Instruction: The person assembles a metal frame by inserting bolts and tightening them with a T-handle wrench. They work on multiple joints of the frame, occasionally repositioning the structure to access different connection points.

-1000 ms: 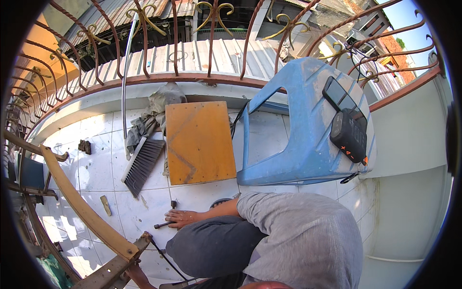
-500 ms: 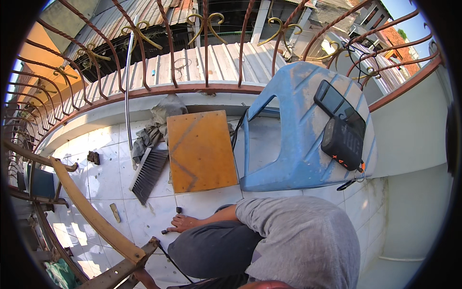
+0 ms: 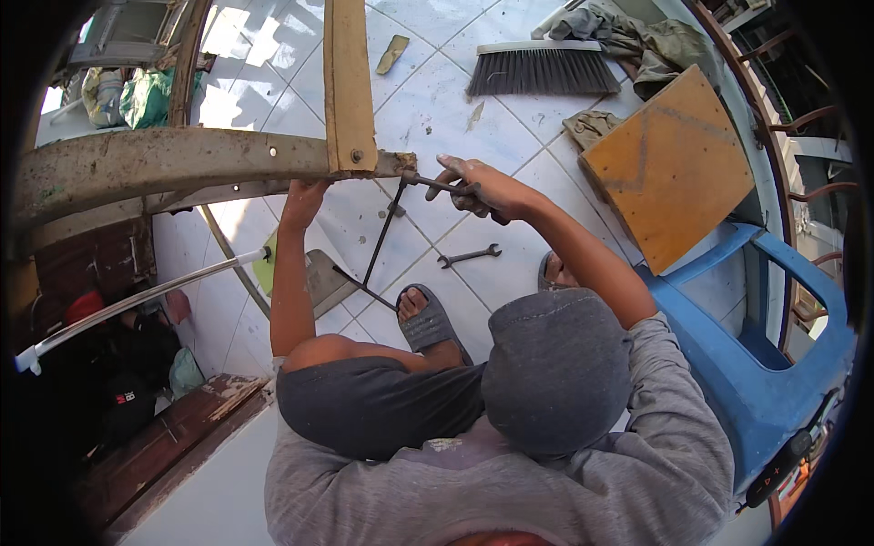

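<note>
My right hand (image 3: 487,189) is closed around a dark metal wrench (image 3: 442,185), its index finger stretched along it. The wrench's head meets the end of a long weathered beam (image 3: 209,155). A paler wooden slat (image 3: 349,82) crosses this beam, with a bolt head showing at the joint. My left hand (image 3: 305,202) is against the beam's underside below that joint; its fingers go out of sight behind it. From the beam's end a thin dark rod (image 3: 381,238) slants down to a crossbar near my sandal. A double open-ended spanner (image 3: 469,256) lies on the tiles.
A broom head (image 3: 543,73) with dark bristles lies by a crumpled grey cloth (image 3: 660,50). An orange-brown board (image 3: 669,168) leans near the blue plastic stool (image 3: 719,305). A black speaker (image 3: 774,469) is on the stool. A silver pole (image 3: 150,305) slants across the left.
The view has swung left. My right hand has risen from the floor to the beam's end with the wrench. My left hand, low at the beam before, is now under the slat joint.
</note>
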The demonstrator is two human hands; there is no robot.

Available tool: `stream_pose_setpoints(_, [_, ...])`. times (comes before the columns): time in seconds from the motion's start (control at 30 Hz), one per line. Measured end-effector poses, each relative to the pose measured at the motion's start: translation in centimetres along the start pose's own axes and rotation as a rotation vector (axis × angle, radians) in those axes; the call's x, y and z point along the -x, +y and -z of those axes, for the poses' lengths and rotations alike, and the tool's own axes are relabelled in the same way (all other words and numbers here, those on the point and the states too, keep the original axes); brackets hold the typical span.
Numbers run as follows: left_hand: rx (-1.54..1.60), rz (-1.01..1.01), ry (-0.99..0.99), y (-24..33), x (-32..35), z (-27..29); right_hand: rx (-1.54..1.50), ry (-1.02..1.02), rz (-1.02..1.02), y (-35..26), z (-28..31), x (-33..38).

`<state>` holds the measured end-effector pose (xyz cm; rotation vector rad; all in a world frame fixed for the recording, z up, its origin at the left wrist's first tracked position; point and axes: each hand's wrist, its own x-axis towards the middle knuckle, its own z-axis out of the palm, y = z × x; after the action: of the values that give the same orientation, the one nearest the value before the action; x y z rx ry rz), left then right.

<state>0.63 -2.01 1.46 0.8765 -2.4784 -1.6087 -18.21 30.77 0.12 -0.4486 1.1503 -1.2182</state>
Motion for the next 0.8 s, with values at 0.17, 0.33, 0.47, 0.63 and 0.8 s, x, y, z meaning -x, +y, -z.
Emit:
stream_pose_setpoints(0.17, [-0.011,0.081,-0.08,1.9,1.5,-0.6,-0.254,-0.145,0.1,0.2,-1.1,-1.7])
stream_pose_setpoints(0.33, [0.323,0.188,-0.179,3.7,0.8,-1.2,-0.444,-0.318,0.337,-0.5,-1.8,-2.4])
stream_pose_setpoints(0.47, [0.142,0.173,-0.145,4.4,0.4,-2.1,-0.279,-0.165,0.41,-0.7,-0.8,-2.9])
stream_pose_setpoints(0.63, [0.289,0.19,-0.128,4.7,0.7,-1.8,-0.173,0.075,0.09,-2.0,-2.0,-3.8])
stream_pose_setpoints(0.8, [-0.027,0.163,-0.104,5.4,0.7,-1.2,-0.235,0.113,-0.055,-3.1,-2.1,-4.5])
